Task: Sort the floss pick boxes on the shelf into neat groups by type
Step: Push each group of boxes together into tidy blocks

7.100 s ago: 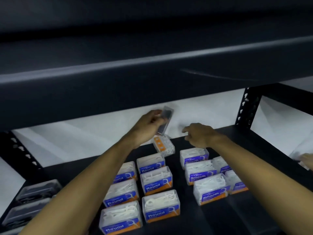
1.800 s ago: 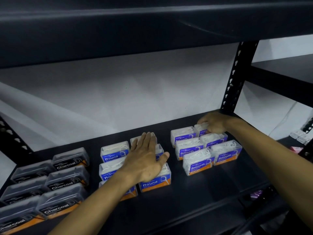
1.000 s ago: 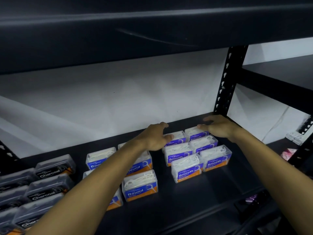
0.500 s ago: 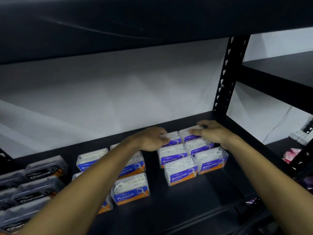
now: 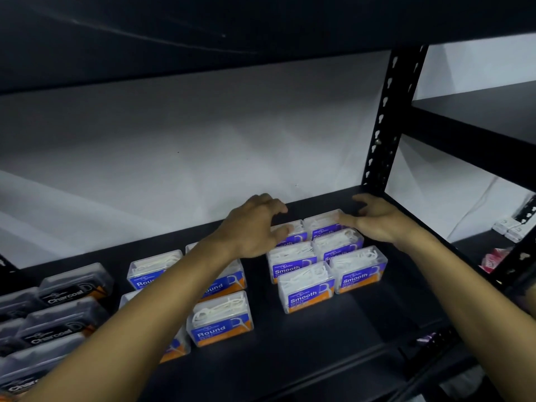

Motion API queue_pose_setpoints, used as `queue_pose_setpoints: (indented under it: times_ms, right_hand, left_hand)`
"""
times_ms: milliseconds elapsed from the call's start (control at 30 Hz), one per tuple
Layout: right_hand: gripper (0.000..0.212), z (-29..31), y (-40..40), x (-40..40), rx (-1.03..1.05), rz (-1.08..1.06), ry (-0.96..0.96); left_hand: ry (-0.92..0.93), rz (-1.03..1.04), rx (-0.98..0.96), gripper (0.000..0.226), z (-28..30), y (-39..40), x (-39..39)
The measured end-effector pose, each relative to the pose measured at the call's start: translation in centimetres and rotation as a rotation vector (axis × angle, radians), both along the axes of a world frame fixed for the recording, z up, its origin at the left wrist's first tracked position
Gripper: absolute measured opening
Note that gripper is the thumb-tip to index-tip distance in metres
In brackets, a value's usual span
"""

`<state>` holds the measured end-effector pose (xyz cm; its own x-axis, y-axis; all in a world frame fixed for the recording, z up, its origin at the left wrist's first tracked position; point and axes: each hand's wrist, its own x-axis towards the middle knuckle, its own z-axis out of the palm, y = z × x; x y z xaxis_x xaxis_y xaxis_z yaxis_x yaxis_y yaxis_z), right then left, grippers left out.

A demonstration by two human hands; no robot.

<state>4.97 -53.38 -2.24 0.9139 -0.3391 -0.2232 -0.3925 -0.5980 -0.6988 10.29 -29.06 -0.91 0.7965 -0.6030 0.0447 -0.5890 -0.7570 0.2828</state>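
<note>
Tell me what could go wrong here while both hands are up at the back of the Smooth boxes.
The left forearm crosses low over the Round boxes, so pulling back could drag or tip one. The left hand and right hand flank the back Smooth boxes; an uneven squeeze might skew the packed rows.

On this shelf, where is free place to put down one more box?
Bare shelf lies in front of the Round boxes and Smooth boxes, to the front edge. A narrow strip runs between these two groups. More room is right of the Smooth boxes. The left end is crowded with Charcoal boxes.
</note>
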Motion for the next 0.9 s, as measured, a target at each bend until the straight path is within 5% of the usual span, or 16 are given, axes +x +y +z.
queue_pose_setpoints:
  times_ms: [133,267,567,900]
  right_hand:
    - [0.088,0.5,-0.9,-1.9,-0.064,0.027,0.12]
    - [0.066,0.9,-0.8,-2.2,0.042,0.119,0.223]
    - [0.039,0.5,0.2,-1.8,0.127,0.072,0.19]
    - [0.037,-0.1,0.5,-1.2,0.129,0.024,0.15]
  left_hand:
    - [0.036,-0.097,0.204,0.048,1.3,0.4,-1.6]
    - [0.022,-0.148,0.351,0.044,1.5,0.4,-2.5]
    - [-0.038,-0.091,0.252,0.043,-0.4,0.4,-3.2]
    - [-0.077,-0.058,0.192,0.047,-1.0,0.6,-3.0]
